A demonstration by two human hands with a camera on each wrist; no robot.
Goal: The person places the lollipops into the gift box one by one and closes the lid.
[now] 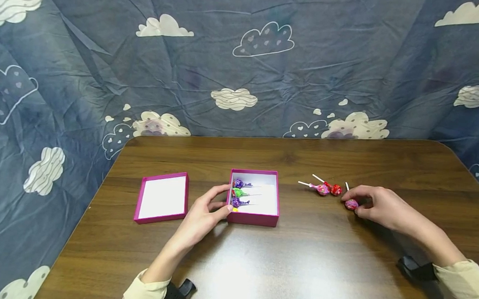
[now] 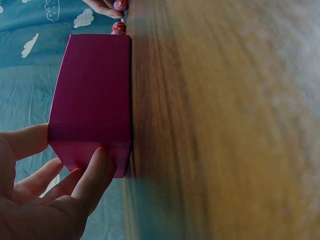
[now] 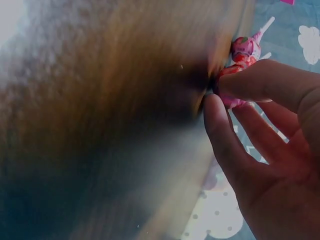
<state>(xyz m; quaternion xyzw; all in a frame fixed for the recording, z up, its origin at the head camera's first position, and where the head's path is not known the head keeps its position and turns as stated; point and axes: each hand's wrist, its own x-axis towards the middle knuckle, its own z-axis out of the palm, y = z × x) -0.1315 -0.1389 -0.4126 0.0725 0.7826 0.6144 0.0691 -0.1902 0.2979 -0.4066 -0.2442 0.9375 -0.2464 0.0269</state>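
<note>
My left hand (image 1: 200, 218) holds the left side of an open magenta box (image 1: 253, 220), thumb at the near corner and fingers along the wall. Inside the white interior lie a purple lollipop (image 1: 238, 183), a green one (image 1: 238, 193) and another purple one (image 1: 236, 203), sticks pointing right; a bit of yellow (image 1: 235, 209) shows beside the thumb. Off to the right, my right hand (image 1: 384, 208) pinches a pink-purple lollipop (image 1: 351, 204) between thumb and index finger, low over the table. The right wrist view shows its wrapper (image 3: 233, 101) partly hidden by the fingers.
A pink lollipop (image 1: 323, 190) and a red one (image 1: 336, 189) lie touching between the box and my right hand. The magenta lid (image 1: 185, 196) with a white inside lies left of the box. Behind the wooden table (image 1: 299, 253) hangs a blue cloud-patterned cloth (image 1: 202, 88).
</note>
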